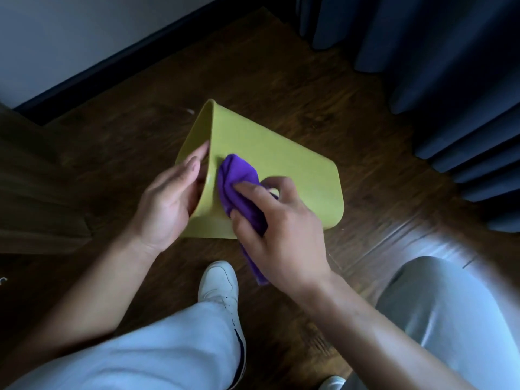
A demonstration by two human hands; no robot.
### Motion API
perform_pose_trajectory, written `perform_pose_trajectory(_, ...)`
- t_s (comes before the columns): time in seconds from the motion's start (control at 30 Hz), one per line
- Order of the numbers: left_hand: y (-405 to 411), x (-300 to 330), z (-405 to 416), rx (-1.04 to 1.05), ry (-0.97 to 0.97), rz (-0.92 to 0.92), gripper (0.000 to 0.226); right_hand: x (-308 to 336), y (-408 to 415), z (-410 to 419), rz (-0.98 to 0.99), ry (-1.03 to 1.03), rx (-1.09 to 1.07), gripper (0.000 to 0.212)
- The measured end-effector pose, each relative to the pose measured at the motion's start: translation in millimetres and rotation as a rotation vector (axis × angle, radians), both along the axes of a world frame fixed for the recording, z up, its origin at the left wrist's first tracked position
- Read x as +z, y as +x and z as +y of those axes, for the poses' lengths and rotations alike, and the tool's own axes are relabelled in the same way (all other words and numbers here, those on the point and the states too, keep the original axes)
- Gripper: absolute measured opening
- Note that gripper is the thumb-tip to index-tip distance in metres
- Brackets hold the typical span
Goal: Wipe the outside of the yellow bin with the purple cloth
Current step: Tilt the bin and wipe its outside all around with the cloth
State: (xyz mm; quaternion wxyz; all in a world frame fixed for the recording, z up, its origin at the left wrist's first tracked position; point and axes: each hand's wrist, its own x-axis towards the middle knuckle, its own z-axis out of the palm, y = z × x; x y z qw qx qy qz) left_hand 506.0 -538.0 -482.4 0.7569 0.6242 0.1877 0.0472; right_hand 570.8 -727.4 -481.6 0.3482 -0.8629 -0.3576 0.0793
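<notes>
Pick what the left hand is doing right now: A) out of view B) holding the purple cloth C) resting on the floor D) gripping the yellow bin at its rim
D: the left hand grips the rim of the tipped yellow bin, fingers curled over the edge, while the right hand presses the purple cloth against the bin's outer wall.

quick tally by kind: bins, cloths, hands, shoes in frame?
yellow bin: 1
purple cloth: 1
hands: 2, left hand gripping the bin's rim, right hand holding the cloth
white shoes: 2, one in full, one only partly in frame
Total: 6
</notes>
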Motion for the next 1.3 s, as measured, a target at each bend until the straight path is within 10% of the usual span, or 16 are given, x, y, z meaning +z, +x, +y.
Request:
perform_pose_trajectory(0.2,1,5,1,0.116,-0.005,0.037,0.049,3,33,-34,0.251,0.092,-0.073,0.039)
perform_pose_trajectory(0.93,7,7,13,0.371,0.232,0.144,0.047,-71,90,-73,0.004,-0.436,-0.337,0.044)
perform_pose_trajectory(1.3,23,13,7,0.436,0.271,0.177,0.045,-25,-4,15,-0.114,0.005,-0.081,0.044)
